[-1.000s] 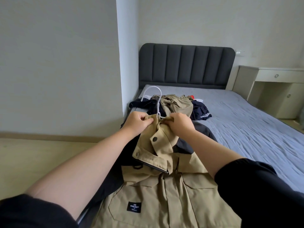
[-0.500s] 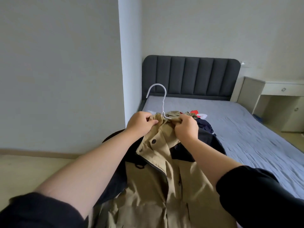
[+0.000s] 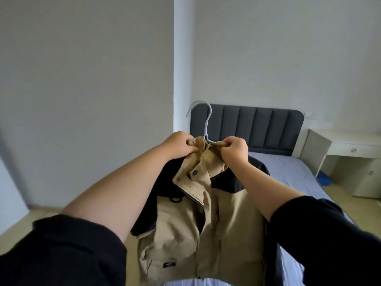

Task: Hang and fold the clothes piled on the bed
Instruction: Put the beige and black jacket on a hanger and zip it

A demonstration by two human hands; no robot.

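Note:
A tan jacket point(image 3: 208, 219) with black shoulders and sleeves hangs in the air in front of me, clear of the bed. It sits on a white wire hanger point(image 3: 206, 122) whose hook sticks up above the collar. My left hand point(image 3: 179, 146) grips the left side of the collar. My right hand point(image 3: 235, 150) pinches the right side of the collar beside the hanger's neck. The rest of the clothes pile is hidden behind the jacket.
The bed point(image 3: 296, 176) with a grey sheet and dark padded headboard point(image 3: 257, 126) lies behind the jacket. A white desk with drawers point(image 3: 348, 153) stands at the right. A wall corner point(image 3: 181, 79) juts out left of the headboard. Pale wood floor point(image 3: 37, 215) lies at the left.
Both hands have lifted the jacket on its hanger up off the bed. The view has tilted upward, and the clothes pile has dropped out of sight behind the jacket.

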